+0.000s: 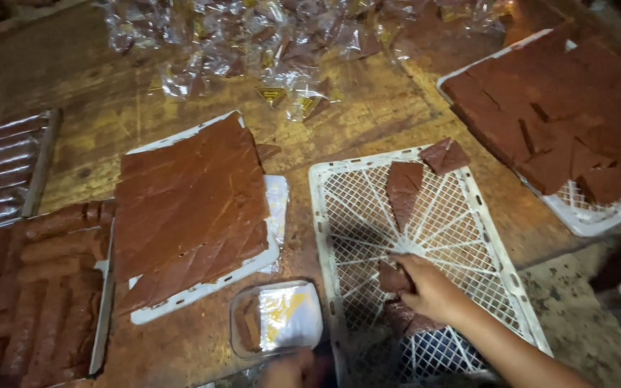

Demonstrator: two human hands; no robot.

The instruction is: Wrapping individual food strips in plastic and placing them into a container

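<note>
Right hand [425, 287] fingers are closed on a brown piece [391, 279] over the rack [501, 244] middle. Left hand [292, 370], at the tabletop's near edge, cannot be read. Breakage is likely if the piece is squeezed.

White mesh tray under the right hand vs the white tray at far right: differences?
The white mesh tray under the right hand is nearly bare, holding a few brown triangular pieces; the white tray at far right is covered with them. The first lies fully in view, the second is cut off by the frame. Both are white plastic lattice.
</note>
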